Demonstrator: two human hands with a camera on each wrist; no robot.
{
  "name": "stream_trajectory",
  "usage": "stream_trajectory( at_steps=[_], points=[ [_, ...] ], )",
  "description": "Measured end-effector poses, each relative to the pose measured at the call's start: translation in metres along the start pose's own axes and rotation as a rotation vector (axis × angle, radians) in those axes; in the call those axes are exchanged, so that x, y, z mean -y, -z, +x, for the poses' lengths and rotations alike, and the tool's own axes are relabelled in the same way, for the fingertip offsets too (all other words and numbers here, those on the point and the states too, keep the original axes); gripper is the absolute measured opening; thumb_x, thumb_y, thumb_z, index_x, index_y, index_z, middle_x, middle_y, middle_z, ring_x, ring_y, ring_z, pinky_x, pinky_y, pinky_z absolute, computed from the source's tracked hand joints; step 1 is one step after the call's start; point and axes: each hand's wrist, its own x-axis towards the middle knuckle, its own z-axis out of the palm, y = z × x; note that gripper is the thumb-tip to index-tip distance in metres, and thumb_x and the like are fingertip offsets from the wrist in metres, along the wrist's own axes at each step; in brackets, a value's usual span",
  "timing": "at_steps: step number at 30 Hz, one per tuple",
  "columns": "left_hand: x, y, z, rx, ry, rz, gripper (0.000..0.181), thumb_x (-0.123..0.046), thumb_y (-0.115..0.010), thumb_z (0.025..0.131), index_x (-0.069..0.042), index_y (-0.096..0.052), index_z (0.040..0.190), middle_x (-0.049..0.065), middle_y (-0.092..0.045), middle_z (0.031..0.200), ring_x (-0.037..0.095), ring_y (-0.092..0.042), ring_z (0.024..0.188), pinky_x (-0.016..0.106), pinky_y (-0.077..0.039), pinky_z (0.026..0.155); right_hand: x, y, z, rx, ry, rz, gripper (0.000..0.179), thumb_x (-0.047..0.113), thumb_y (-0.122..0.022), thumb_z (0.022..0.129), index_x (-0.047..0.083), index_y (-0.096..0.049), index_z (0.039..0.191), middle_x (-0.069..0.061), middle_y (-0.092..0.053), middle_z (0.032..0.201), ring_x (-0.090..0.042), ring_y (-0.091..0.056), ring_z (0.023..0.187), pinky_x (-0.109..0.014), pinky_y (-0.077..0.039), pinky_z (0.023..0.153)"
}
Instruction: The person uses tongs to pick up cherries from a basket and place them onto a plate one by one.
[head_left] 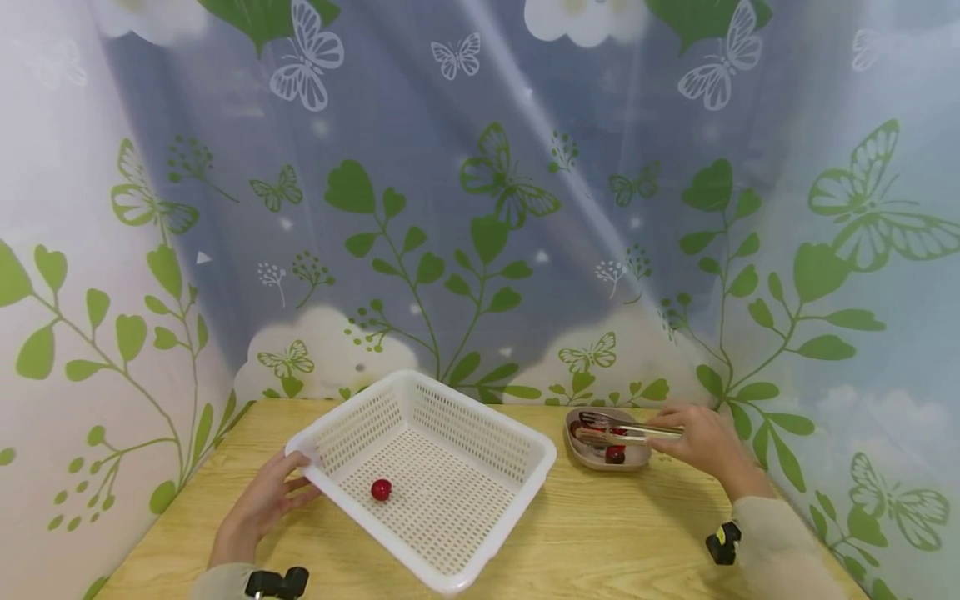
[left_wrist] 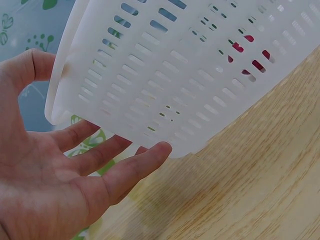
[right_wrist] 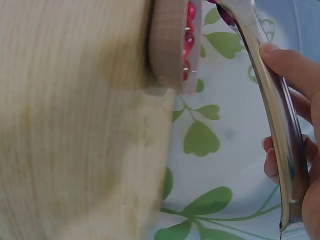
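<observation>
My left hand (head_left: 262,500) holds a white perforated plastic basket (head_left: 536,467) by its left corner. In the left wrist view, the thumb hooks over the rim and the other fingers (left_wrist: 135,172) reach under the basket's base. One shiny red, cherry-like fruit (head_left: 381,489) lies on the basket floor. My right hand (head_left: 701,446) grips metal tongs (head_left: 648,430) by their arms, thumb along one side. The tongs' tips are over a small pinkish bowl (head_left: 626,461) of several red fruits (head_left: 615,454). Dark red shows at the tips in the right wrist view.
Basket and bowl are on a light wooden table (head_left: 592,533), the bowl near its back edge to the right of the basket. Behind and beside the table hangs a curtain (head_left: 420,125) printed with leaves and butterflies.
</observation>
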Motion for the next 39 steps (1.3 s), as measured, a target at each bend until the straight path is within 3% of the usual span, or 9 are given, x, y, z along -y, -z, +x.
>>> stream_trajectory(
  at_steps=[4, 8, 10, 13, 17, 24, 30, 39],
  points=[
    [-0.001, -0.001, -0.001, -0.005, 0.004, 0.002, 0.057, -0.023, -0.046, 0.105, -0.003, -0.031, 0.156, 0.009, -0.054, 0.132, 0.022, -0.058, 0.112, 0.033, -0.059, 0.095, -0.005, -0.007, -0.004, -0.01, -0.01, -0.019, 0.03, 0.036, -0.083, 0.085, 0.016, -0.083, 0.107, -0.014, -0.076, 0.116, -0.03, -0.073, 0.088, -0.043, -0.06, 0.066],
    [-0.001, -0.001, -0.001, 0.0, 0.0, -0.001, 0.058, -0.023, -0.046, 0.104, -0.004, -0.031, 0.156, 0.008, -0.055, 0.131, 0.022, -0.059, 0.111, 0.034, -0.059, 0.096, -0.008, -0.011, -0.006, -0.01, -0.015, -0.058, 0.03, 0.037, -0.084, 0.083, 0.018, -0.083, 0.106, -0.01, -0.077, 0.114, -0.022, -0.07, 0.078, -0.028, -0.047, 0.052],
    [0.0, -0.001, 0.0, 0.009, -0.008, -0.001, 0.058, -0.023, -0.046, 0.104, -0.003, -0.031, 0.156, 0.008, -0.056, 0.13, 0.021, -0.059, 0.111, 0.034, -0.059, 0.095, -0.008, -0.012, -0.006, -0.013, -0.022, -0.072, 0.033, 0.038, -0.084, 0.082, 0.018, -0.083, 0.108, -0.01, -0.077, 0.115, -0.023, -0.07, 0.079, -0.027, -0.044, 0.051],
    [0.0, 0.0, 0.0, 0.007, -0.007, -0.003, 0.058, -0.023, -0.046, 0.104, -0.003, -0.031, 0.156, 0.009, -0.055, 0.132, 0.022, -0.059, 0.111, 0.035, -0.059, 0.095, -0.008, -0.011, -0.007, -0.043, -0.008, -0.082, 0.038, 0.039, -0.085, 0.081, 0.016, -0.082, 0.111, -0.013, -0.076, 0.115, -0.028, -0.072, 0.084, -0.033, -0.051, 0.055],
    [0.0, 0.0, 0.0, -0.001, 0.001, 0.003, 0.058, -0.022, -0.045, 0.104, -0.005, -0.03, 0.157, 0.012, -0.052, 0.136, 0.022, -0.058, 0.111, 0.035, -0.059, 0.096, -0.001, -0.008, -0.004, -0.12, 0.06, -0.061, 0.041, 0.035, -0.087, 0.079, 0.014, -0.081, 0.113, -0.016, -0.075, 0.114, -0.031, -0.072, 0.086, -0.039, -0.056, 0.059],
    [-0.002, 0.0, -0.003, -0.001, -0.005, -0.015, 0.056, -0.021, -0.045, 0.104, -0.003, -0.031, 0.155, 0.007, -0.055, 0.129, 0.022, -0.058, 0.11, 0.034, -0.059, 0.094, 0.029, 0.002, 0.014, -0.22, 0.183, -0.01, 0.041, 0.028, -0.088, 0.077, 0.012, -0.08, 0.114, -0.009, -0.075, 0.108, -0.027, -0.069, 0.087, -0.036, -0.055, 0.061],
    [-0.002, -0.001, -0.003, -0.01, 0.0, -0.002, 0.057, -0.021, -0.045, 0.105, -0.003, -0.03, 0.157, 0.008, -0.054, 0.132, 0.021, -0.058, 0.11, 0.034, -0.059, 0.095, 0.059, 0.007, 0.035, -0.215, 0.256, 0.046, 0.043, 0.03, -0.088, 0.077, 0.015, -0.08, 0.116, -0.008, -0.074, 0.111, -0.029, -0.07, 0.095, -0.046, -0.06, 0.074],
    [-0.003, -0.001, -0.001, -0.02, 0.001, 0.012, 0.057, -0.022, -0.045, 0.105, -0.004, -0.03, 0.157, 0.01, -0.054, 0.134, 0.024, -0.056, 0.113, 0.037, -0.058, 0.097, 0.099, 0.004, 0.065, -0.247, 0.435, 0.156, 0.044, 0.023, -0.092, 0.071, 0.014, -0.081, 0.113, -0.007, -0.074, 0.108, -0.023, -0.068, 0.089, -0.038, -0.058, 0.07]
  ],
)
